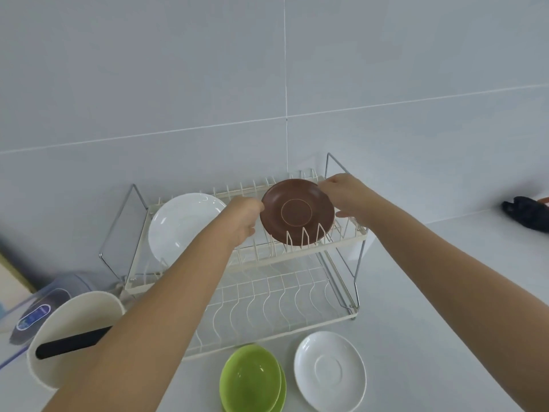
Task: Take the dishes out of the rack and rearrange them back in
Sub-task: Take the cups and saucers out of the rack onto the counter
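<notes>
Left hand (242,217) and right hand (346,197) pinch round brown ceramic saucer (297,211) upright in white wire rack (297,295) upper tier; green bowls (252,379), white saucer (329,370) at 6 o'clock await re-racking

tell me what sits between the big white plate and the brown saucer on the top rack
In the head view, only the left hand, gripping the brown saucer beside the white plate.

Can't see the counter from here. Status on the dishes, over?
Left hand and right hand both gripping brown plate, upright in rack top tier. White plate standing left of it. Nothing in the way.
</notes>
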